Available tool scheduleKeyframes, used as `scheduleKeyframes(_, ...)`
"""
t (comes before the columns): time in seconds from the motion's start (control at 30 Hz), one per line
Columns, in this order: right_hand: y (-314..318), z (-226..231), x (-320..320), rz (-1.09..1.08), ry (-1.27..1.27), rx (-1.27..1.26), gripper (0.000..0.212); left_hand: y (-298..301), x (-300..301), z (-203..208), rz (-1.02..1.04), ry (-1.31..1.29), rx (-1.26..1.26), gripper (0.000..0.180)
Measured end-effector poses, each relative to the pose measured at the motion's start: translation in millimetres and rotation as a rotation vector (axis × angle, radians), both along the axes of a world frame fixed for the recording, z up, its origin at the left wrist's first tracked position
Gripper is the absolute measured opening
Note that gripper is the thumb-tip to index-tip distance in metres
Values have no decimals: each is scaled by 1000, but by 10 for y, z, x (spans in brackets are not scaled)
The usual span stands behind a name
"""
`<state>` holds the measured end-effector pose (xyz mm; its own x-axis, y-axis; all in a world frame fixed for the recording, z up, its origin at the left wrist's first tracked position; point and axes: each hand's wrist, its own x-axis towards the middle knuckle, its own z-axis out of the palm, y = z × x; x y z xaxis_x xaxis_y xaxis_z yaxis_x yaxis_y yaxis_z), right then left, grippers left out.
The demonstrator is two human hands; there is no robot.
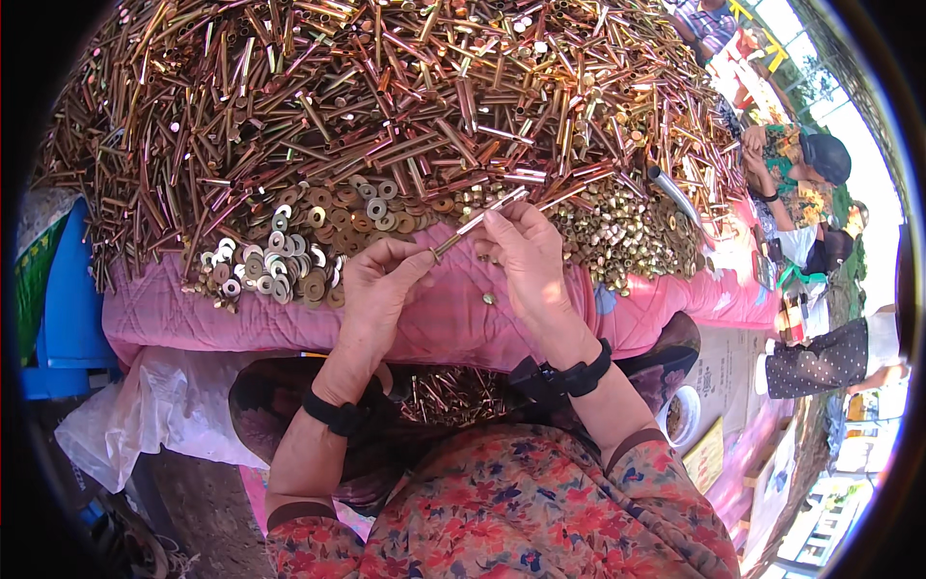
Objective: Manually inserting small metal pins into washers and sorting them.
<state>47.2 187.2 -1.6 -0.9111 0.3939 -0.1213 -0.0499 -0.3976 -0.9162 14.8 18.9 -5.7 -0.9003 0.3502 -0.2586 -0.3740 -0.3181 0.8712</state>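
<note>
Between my two hands is a slender metal sleeve anchor bolt, tilted up to the right. My left hand pinches its lower end, where a washer or nut shows beside the thumb. Higher on the shaft, the thumb and fingers of my right hand are closed round it. Flat round washers are heaped left of my left hand. Small brassy nuts lie in a pile to the right of my right hand. One loose nut rests on the pink quilted cover between my wrists.
Beyond my hands rises a large heap of copper-coloured metal tubes and rods. More metal pieces lie below the table edge, by my lap. A blue container stands at left, a white bucket at right. Other people are farther right.
</note>
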Motion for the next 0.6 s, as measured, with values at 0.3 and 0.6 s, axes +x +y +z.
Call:
scheduleKeyframes(0.3, 55, 17, 67, 72, -117, -269, 12, 1, 9, 13, -34, 96, -20, 6)
scheduleKeyframes(0.6, -317, 40, 232, 243, -159, -111, 16, 115, 59, 48, -26, 28, 90, 12)
